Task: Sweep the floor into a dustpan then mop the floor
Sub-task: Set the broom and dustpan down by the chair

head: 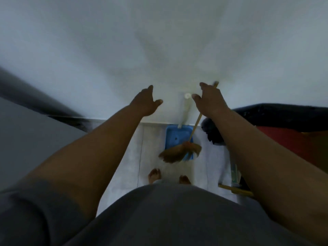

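Note:
A blue dustpan (174, 135) stands on the pale tiled floor (154, 139) against the white wall, its white handle (185, 109) rising upright. A broom with a thin wooden stick (196, 124) and brown bristles (179, 153) rests across the dustpan's front edge. My right hand (210, 99) is closed around the upper part of the broom stick. My left hand (145, 101) hovers open to the left of the dustpan handle, apart from it, holding nothing. My bare feet show below the bristles.
A white wall (159, 50) fills the upper view. A dark object (212, 132) sits right of the dustpan, beside red and black furniture (284, 139). A pale green item (235, 173) and a yellow bar (236, 189) lie low on the right. A grey surface (26, 135) is at left.

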A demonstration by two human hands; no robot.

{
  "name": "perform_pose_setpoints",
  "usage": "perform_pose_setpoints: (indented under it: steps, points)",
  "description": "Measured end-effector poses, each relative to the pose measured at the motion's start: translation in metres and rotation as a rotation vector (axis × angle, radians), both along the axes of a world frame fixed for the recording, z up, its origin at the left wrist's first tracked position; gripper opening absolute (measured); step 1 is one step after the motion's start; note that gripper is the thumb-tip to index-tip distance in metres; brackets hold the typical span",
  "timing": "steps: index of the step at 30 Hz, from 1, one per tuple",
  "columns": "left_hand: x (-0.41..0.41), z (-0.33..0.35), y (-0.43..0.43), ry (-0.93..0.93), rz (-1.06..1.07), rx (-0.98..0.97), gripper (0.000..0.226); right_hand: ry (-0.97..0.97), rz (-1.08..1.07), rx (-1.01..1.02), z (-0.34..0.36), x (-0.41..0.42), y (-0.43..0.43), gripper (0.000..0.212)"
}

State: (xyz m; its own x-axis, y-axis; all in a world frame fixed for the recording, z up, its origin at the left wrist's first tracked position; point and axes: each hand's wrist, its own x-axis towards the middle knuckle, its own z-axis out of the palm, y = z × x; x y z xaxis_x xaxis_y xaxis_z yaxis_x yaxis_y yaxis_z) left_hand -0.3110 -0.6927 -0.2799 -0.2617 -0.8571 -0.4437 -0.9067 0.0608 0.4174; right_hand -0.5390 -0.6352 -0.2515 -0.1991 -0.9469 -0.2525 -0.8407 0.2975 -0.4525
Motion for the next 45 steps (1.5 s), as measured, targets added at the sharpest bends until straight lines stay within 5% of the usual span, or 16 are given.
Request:
perform_pose_setpoints:
  steps: [14, 25, 35, 45]
  points:
    - [0.041, 0.118, -0.018, -0.150, 0.002, -0.353, 0.083, 0.333, 0.180, -0.312, 0.112, 0.019, -0.040, 0.071]
    - [0.031, 0.153, 0.026, -0.213, 0.115, -0.419, 0.084, 0.350, 0.327, -0.381, 0.141, 0.005, -0.031, 0.074]
    - [0.039, 0.168, 0.118, -0.316, 0.253, -0.458, 0.084, 0.288, 0.566, -0.408, 0.129, 0.037, 0.008, 0.075]
    - [0.118, 0.142, 0.288, -0.363, 0.639, -0.307, 0.085, 0.210, 0.991, -0.430, 0.112, 0.163, 0.098, 0.073]
